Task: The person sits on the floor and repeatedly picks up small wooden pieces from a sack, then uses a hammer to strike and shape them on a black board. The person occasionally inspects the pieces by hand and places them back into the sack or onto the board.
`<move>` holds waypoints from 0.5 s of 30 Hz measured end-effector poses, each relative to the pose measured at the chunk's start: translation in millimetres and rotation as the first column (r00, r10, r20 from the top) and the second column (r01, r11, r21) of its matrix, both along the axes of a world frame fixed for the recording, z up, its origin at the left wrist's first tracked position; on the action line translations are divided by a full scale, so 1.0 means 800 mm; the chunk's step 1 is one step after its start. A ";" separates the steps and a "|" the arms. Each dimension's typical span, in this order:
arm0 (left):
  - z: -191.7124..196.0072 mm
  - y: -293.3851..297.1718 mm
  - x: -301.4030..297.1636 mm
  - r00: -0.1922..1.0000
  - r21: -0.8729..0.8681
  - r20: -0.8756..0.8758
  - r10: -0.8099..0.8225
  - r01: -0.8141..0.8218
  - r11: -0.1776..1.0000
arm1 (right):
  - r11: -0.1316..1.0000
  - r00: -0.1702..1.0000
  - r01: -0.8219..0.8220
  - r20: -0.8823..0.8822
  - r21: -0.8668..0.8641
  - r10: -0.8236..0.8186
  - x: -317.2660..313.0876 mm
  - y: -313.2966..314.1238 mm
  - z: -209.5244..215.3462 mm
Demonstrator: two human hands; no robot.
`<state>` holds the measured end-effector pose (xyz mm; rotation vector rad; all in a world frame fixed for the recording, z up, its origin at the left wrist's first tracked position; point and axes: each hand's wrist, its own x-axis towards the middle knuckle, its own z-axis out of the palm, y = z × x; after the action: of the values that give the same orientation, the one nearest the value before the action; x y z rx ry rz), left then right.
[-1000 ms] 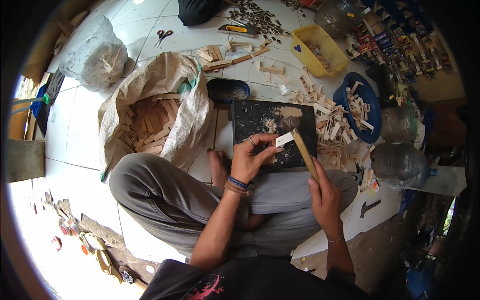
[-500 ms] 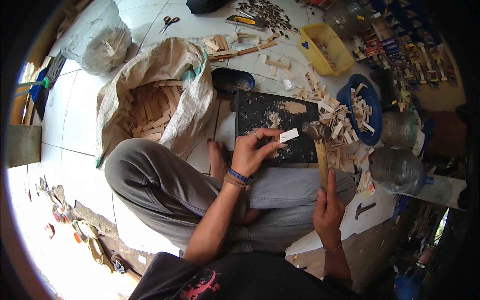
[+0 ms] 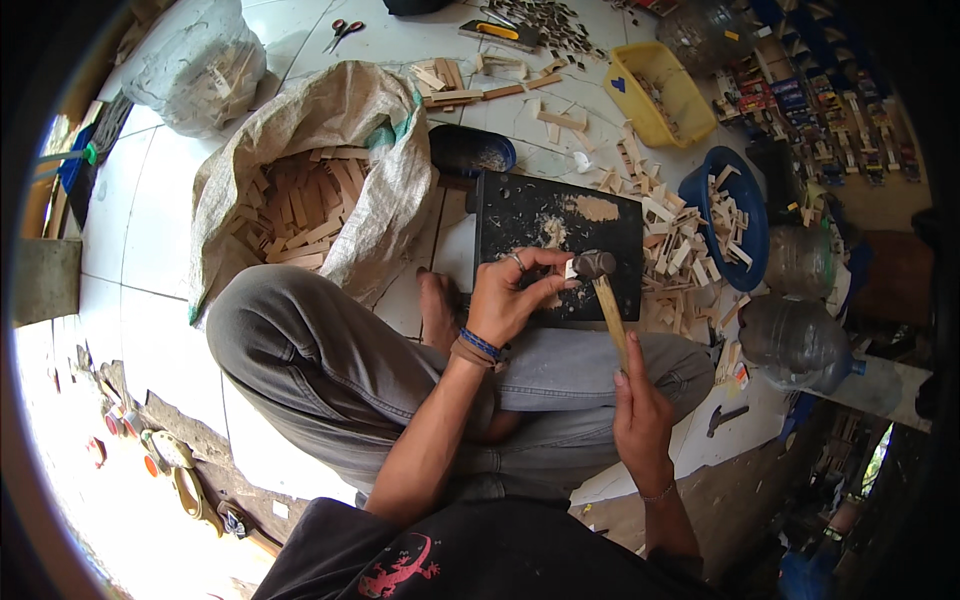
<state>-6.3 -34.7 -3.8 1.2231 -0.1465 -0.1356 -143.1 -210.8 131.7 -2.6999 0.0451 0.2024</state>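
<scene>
**Hammer on the little wood piece**

Looking down from my head, I sit cross-legged on the white tile floor (image 3: 150,230). A black board (image 3: 520,215) lies flat on the floor in front of my knees. It has wood dust and shavings on it.

My left hand (image 3: 515,295) is over the near edge of the black board. Its grip is closed: my fingers pinch a small pale wood piece (image 3: 571,270) and hold it on the board. There is a ring on one finger and bands on my wrist.

My right hand (image 3: 640,415) is nearer to me, above my right knee. Its grip is closed around the wooden handle of a hammer (image 3: 603,290). The handle slants up and away from me. The dark metal head of the hammer is touching the small wood piece, just beside my left fingertips.

To my left stands an open sack (image 3: 375,140) full of flat wood sticks. A white bag (image 3: 195,65) sits farther off behind it. To the right of the board lies a heap of cut wood bits (image 3: 670,250), touching a blue bowl (image 3: 700,190) with more bits in it. A yellow tub (image 3: 690,95) sits behind that. Two clear plastic jugs (image 3: 785,335) lie to my right.
</scene>
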 end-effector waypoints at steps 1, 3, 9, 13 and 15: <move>0.000 0.000 0.000 1.000 0.006 0.016 0.007 -0.007 1.000 | 1.000 0.999 -0.010 0.044 0.009 0.010 0.002 0.001 0.002; -0.001 -0.001 -0.001 1.000 -0.027 -0.016 0.006 -0.006 1.000 | 0.999 0.993 -0.027 0.116 0.027 0.024 0.007 0.002 0.006; 0.001 -0.002 -0.001 0.993 -0.105 -0.108 -0.041 0.029 0.994 | 0.997 0.986 -0.003 0.168 0.079 -0.010 0.010 0.003 0.015; 0.003 -0.001 -0.001 1.000 -0.002 -0.025 0.001 -0.001 1.000 | 0.996 0.998 -0.053 0.028 0.066 0.051 0.010 -0.002 0.006; 0.003 -0.001 0.000 1.000 -0.009 -0.023 0.002 -0.002 1.000 | 0.996 0.995 -0.025 0.098 0.087 0.016 0.007 -0.007 0.004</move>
<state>-6.6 -35.8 -1.4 1.2123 -0.1257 -0.1470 -137.6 -216.1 135.0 -2.6192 -0.0201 0.0765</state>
